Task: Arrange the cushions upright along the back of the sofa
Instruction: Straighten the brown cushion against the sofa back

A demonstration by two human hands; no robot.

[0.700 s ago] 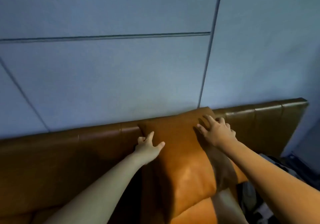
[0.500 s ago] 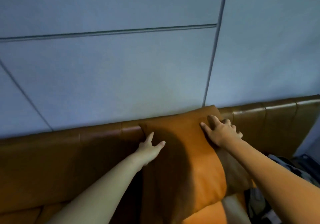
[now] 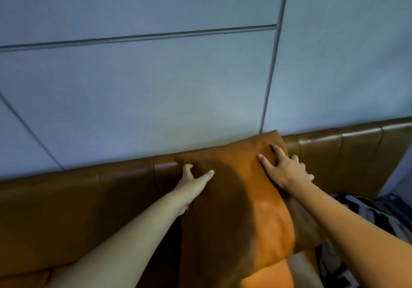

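Against the padded back of the sofa (image 3: pixel 116 198), one orange-brown cushion (image 3: pixel 240 198) stands close to upright, its top edge level with or a little above the top of the backrest and its upper right corner poking up against the pale blue panelled wall (image 3: pixel 156 87). Both of the person's hands are on it. The left hand (image 3: pixel 191 179) grips the cushion's upper left edge, thumb spread across the front face and the other fingers curled round behind, out of sight. The right hand (image 3: pixel 285 169) lies open and flat on the upper right part, fingers spread and pressing the cushion towards the backrest.

From where things lie, I'd say this cushion is nearly placed: it leans on the back and only wants a last squaring up, as it sits slightly skewed, the right side higher than the left. Below it, at the bottom of the view, a brighter orange surface (image 3: pixel 274 274) shows, but whether that is a second cushion or the seat I cannot tell. To the right lies a striped black-and-white fabric (image 3: pixel 365 216); what it is stays unclear. No other cushion stands along the stretch of backrest in view, so any further cushions, if there are some, remain to be set up.
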